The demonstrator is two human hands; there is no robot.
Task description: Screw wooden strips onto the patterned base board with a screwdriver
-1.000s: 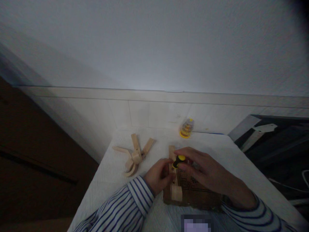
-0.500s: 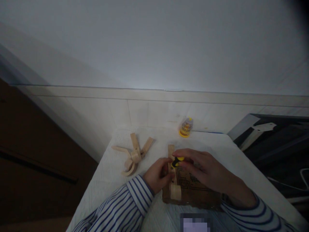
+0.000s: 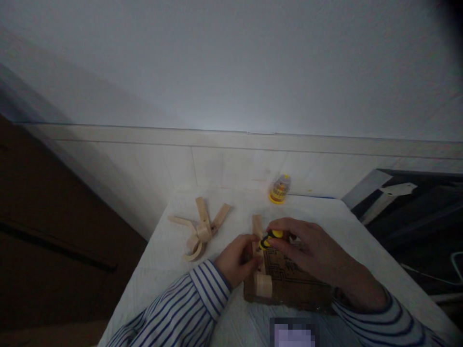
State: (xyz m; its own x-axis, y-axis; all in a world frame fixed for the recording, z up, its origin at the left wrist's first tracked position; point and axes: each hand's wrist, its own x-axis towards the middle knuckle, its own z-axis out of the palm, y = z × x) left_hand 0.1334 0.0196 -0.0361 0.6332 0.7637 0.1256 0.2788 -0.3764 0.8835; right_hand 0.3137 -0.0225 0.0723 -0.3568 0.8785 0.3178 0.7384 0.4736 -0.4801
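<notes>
A yellow-and-black screwdriver (image 3: 270, 238) is pinched in the fingers of my right hand (image 3: 307, 246), its tip end slanting down to a pale wooden piece (image 3: 264, 286). That piece lies lengthwise along the left side of a brown board (image 3: 289, 299) with dark printed lines; it has small dark holes and a thicker curved block at its near end. My left hand (image 3: 238, 260) is closed on the piece's left edge, steadying it against the board. The screwdriver's tip is too small to make out.
Left of the board lies a joined wooden assembly (image 3: 203, 233) with several splayed strips. Near the wall stands a clear container with a yellow base (image 3: 279, 189). All rest on a white-covered table (image 3: 155, 274). Dark furniture (image 3: 408, 212) borders its right side.
My right hand has shifted slightly right, and the screwdriver's handle now leans more to the right, showing more of its length. My left hand stays on the wooden piece.
</notes>
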